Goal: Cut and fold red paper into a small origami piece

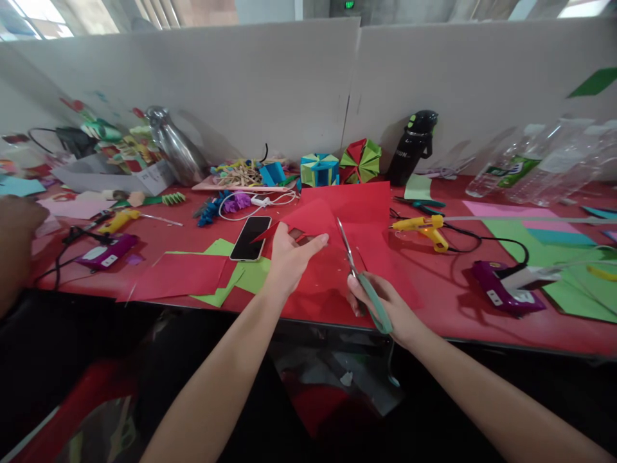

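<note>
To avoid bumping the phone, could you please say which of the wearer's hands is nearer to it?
Left. The left hand is just right of the phone; the right hand, holding the scissors, is farther right.

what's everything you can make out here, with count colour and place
scissors: one, green-handled, front centre
red paper: several, red, centre, left
green paper: several, green, left, right
phone: one, dark-screened, left of centre
glue guns: two, yellow, left, right
power strips: two, purple, left, right
folded-paper pieces: two, multicoloured, back centre
black bottle: one, black, back
clear bottles: several, clear, back right
flask: one, silver, back left
box: one, white, back left
table: one, red, beneath
other person's hand: one, left edge
left hand: one, bare, holding red paper
right hand: one, bare, holding scissors
</note>
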### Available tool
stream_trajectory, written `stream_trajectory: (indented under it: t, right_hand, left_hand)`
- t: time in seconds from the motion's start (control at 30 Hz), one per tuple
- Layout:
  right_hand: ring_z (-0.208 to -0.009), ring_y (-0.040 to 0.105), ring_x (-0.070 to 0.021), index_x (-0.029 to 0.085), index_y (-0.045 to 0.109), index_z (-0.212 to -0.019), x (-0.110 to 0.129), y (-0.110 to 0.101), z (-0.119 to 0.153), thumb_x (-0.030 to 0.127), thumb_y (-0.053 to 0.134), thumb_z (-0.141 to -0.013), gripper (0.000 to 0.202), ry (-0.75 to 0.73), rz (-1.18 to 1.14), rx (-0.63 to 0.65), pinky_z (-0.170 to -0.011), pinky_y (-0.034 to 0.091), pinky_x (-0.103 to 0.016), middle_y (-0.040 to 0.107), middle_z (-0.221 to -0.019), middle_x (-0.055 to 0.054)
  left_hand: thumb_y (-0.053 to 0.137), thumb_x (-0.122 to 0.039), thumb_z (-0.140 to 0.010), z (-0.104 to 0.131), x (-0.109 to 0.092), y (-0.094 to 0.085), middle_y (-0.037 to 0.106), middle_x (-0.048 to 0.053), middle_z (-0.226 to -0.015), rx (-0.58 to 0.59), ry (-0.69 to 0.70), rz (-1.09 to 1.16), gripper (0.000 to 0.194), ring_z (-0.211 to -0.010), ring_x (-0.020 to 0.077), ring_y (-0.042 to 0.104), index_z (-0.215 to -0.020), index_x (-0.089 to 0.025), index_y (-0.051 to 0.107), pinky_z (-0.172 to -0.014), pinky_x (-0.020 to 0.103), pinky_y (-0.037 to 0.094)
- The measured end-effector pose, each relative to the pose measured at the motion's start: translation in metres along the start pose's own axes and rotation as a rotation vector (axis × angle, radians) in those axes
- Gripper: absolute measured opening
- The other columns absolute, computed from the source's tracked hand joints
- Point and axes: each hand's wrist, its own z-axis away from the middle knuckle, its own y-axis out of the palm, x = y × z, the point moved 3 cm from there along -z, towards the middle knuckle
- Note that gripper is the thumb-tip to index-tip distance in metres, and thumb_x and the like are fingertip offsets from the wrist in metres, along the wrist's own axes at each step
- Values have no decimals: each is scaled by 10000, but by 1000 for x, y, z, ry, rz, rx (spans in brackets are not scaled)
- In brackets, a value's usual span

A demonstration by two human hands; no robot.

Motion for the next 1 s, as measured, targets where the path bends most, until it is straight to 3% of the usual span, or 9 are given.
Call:
stream_trajectory:
  t: [0.2, 0.5, 1.0]
  right_hand:
    - [-592, 502, -119, 200, 501, -696, 3, 0, 1, 562, 581, -906, 425, 10, 25, 14, -619, 407, -275, 514, -641, 20]
    - [-598, 502, -130, 196, 544, -727, 1, 1, 1, 607, 539, -909, 450, -2, 6, 14, -636, 403, -286, 537, -665, 9]
    - [-584, 514, -133, 196, 552, -695, 5, 0, -1, 640, 541, -889, 484, 27, -15, -24, -626, 404, -285, 560, -641, 2]
  left_hand:
    - [877, -205, -640, -1, -1, -4, 690, 68, -1029, 37, -24, -31, 507, -909, 237, 703, -1017, -201, 538, -820, 418, 591]
    - [888, -241, -626, 1, 3, -2, 698, 91, -1042, 66, -3, -118, 533, -1005, 293, 688, -1025, -212, 536, -859, 461, 571]
    - [857, -235, -674, 7, 6, 7, 680, 110, -1142, 176, 10, -138, 557, -1073, 299, 671, -1130, -208, 539, -890, 478, 574]
